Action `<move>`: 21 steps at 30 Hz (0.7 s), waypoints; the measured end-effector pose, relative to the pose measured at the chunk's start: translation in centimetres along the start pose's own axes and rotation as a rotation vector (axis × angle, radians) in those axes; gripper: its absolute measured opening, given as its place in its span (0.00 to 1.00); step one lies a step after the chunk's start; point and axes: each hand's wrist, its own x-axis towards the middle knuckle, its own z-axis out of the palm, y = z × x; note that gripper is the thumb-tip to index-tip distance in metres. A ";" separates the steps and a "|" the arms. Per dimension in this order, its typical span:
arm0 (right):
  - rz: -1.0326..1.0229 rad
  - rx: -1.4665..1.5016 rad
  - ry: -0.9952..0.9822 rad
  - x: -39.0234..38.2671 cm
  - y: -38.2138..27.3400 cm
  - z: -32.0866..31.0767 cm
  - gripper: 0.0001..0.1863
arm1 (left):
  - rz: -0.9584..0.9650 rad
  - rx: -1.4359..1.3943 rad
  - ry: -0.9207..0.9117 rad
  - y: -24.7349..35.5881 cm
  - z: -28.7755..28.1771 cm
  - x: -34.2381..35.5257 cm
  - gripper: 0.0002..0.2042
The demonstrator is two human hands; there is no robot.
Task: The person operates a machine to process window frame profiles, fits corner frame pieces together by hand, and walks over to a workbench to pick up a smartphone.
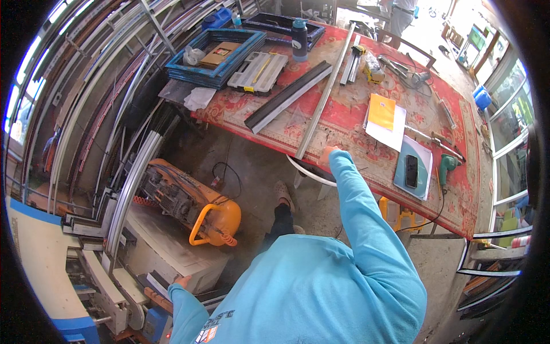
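My right arm, in a light blue sleeve, reaches forward to the near edge of a worktable with a red patterned cover (275, 123). My right hand (329, 153) rests at that edge, just right of the near end of a long metal bar (326, 100); its fingers are mostly hidden. Below it a white curved strip (309, 175) juts from under the edge. My left hand (183, 281) is low at the left, beside a pale box-like surface (166, 246) and a saw-like machine (109, 286). It is small in view, and whether it grips anything cannot be made out.
A dark profile (289, 97), tool case (258, 71), blue frames (215, 54) and bottle (299, 40) lie on the table. Right are papers (382, 114), a phone (411, 171) and a green drill (448, 164). An orange compressor (195, 200) stands left; a person (401, 17) stands far off.
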 end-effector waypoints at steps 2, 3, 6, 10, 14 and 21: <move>0.000 0.056 0.035 0.0 -0.1 0.1 0.26 | -0.012 -0.002 0.005 -0.5 0.3 0.4 0.36; -0.001 0.056 0.034 0.0 0.0 0.2 0.26 | -0.022 -0.003 0.011 -0.9 0.4 0.8 0.35; 0.027 0.070 0.029 -0.3 -0.3 0.0 0.27 | 0.013 -0.003 -0.025 -1.9 0.7 1.6 0.36; -0.009 0.040 0.009 -0.4 -0.3 -0.1 0.26 | 0.004 0.009 -0.021 -1.8 0.8 1.8 0.36; 0.045 0.047 0.015 -0.7 -0.3 -0.1 0.25 | -0.023 0.051 -0.006 -1.0 0.6 1.6 0.37; -0.027 0.014 0.019 -1.1 -0.9 -0.6 0.26 | 0.216 0.189 -0.091 -5.3 1.6 4.7 0.37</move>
